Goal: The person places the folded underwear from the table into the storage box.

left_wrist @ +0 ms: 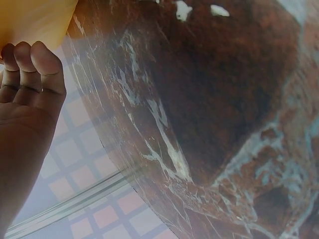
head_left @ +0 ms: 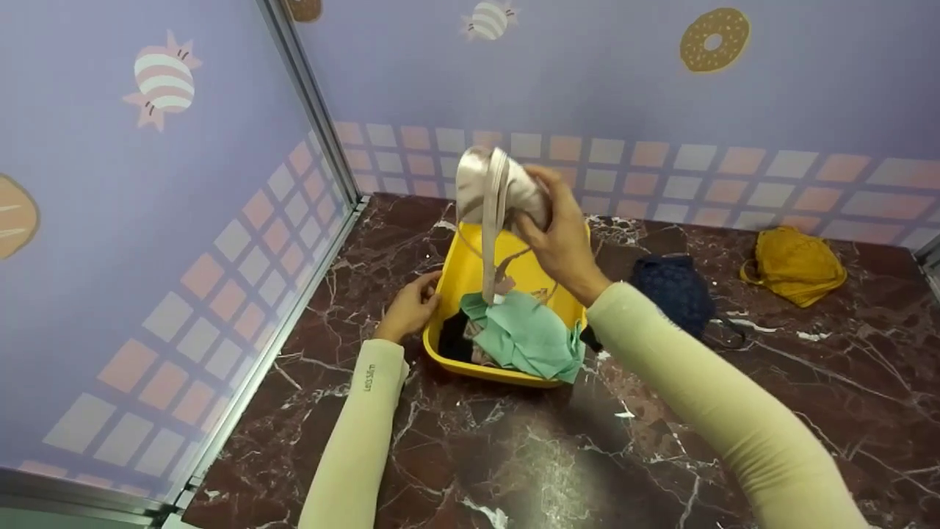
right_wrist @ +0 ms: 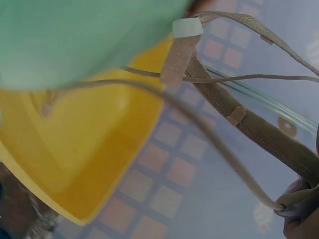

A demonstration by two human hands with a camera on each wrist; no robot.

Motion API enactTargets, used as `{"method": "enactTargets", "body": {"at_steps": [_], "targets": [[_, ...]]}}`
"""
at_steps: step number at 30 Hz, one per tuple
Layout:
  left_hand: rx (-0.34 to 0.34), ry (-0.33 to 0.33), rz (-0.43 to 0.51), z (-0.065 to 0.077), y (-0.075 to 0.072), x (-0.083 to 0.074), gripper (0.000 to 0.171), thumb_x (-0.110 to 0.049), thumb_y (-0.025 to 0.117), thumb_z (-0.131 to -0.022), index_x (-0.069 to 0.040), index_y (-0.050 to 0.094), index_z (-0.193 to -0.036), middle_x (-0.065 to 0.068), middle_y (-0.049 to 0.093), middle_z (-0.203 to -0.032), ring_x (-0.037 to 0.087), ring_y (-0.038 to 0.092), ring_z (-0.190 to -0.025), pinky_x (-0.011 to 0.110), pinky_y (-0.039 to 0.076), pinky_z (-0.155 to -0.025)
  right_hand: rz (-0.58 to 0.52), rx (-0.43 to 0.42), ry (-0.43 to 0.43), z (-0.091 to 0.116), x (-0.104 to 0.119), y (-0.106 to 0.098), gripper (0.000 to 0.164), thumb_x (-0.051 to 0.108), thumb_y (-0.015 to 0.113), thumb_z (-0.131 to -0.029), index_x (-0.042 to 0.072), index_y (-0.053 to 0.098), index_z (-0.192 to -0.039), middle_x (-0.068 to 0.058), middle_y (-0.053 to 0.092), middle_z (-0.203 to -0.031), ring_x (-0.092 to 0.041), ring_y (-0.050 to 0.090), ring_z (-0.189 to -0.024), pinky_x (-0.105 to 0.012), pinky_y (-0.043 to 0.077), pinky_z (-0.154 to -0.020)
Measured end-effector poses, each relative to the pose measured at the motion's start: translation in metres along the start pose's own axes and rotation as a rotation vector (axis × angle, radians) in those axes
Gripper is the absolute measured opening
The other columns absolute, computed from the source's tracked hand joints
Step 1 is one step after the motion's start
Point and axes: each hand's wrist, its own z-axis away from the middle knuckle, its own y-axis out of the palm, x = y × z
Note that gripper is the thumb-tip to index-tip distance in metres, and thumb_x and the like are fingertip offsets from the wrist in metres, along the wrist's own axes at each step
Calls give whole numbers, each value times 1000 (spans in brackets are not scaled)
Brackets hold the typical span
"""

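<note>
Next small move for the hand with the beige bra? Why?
I'd probably raise the right hand slightly, with the left hand bracing the yellow bin. The beige bra is gripped above the bin, but its dangling strap reaches down to the green garment in the head view, so it might snag; whether they touch is unclear.

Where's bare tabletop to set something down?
Free: marble top in front of the yellow bin, between left sleeve and right sleeve; also right of the right sleeve, nearer than the mustard garment. Crowded: right of the bin (navy garment, right sleeve) and its near end (mint cloth).
</note>
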Motion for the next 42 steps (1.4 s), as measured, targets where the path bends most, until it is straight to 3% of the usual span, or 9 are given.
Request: {"method": "enactTargets", "body": {"at_steps": [3,7,11,18,22,27,33,42], "targets": [[-5,10,-7,-1,0,0,43,-6,53,-94,-4,49,-137,5,51,-84,17,47,-71,31,39,-68,39,68,107,17,-16,10,59,6,68,-85,28,44,-135,-6,53,-118,-20,56,-94,-37,49,-76],[-16,22,-19,0,-1,-1,42,-4,53,-93,-2,50,-135,4,52,-84,17,48,-73,30,39,-69,118,190,188,36,-35,21,59,11,69,-86,27,44,-136,-7,56,-119,-22,56,-94,-40,47,-76],[-20,34,-21,0,-1,-2,44,-3,54,-91,-1,50,-135,5,53,-83,17,49,-73,29,40,-68,177,321,218,51,-49,28,55,11,70,-85,23,46,-133,-10,53,-122,-25,53,-102,-44,43,-85],[-30,65,12,-1,0,0,46,0,54,-88,1,50,-134,5,54,-79,17,49,-69,30,41,-66,289,553,269,70,-58,34,55,22,71,-84,22,46,-134,-16,49,-116,-29,48,-98,-44,42,-80],[-20,69,29,0,0,0,45,-1,53,-88,0,50,-133,4,53,-78,16,48,-66,28,41,-63,336,650,293,77,-60,34,59,26,68,-87,22,43,-140,-17,44,-127,-31,45,-107,-49,38,-88],[-9,18,5,-1,0,1,45,-4,53,-91,-2,49,-136,5,53,-81,16,48,-69,29,41,-66,347,737,326,82,-60,34,56,31,62,-91,25,42,-143,-16,34,-141,-36,37,-122,-54,35,-94],[-8,6,-13,-2,2,0,45,-4,53,-92,-3,49,-137,3,51,-81,15,47,-68,27,39,-65,332,784,336,84,-63,32,56,35,58,-93,29,38,-145,-16,28,-146,-37,35,-125,-54,36,-94],[-13,4,-4,-1,0,-2,44,-3,54,-92,-1,49,-136,5,52,-82,16,47,-70,28,40,-65,288,695,307,71,-61,7,63,37,59,-92,26,33,-148,-16,30,-145,-37,33,-128,-57,23,-103]]}}
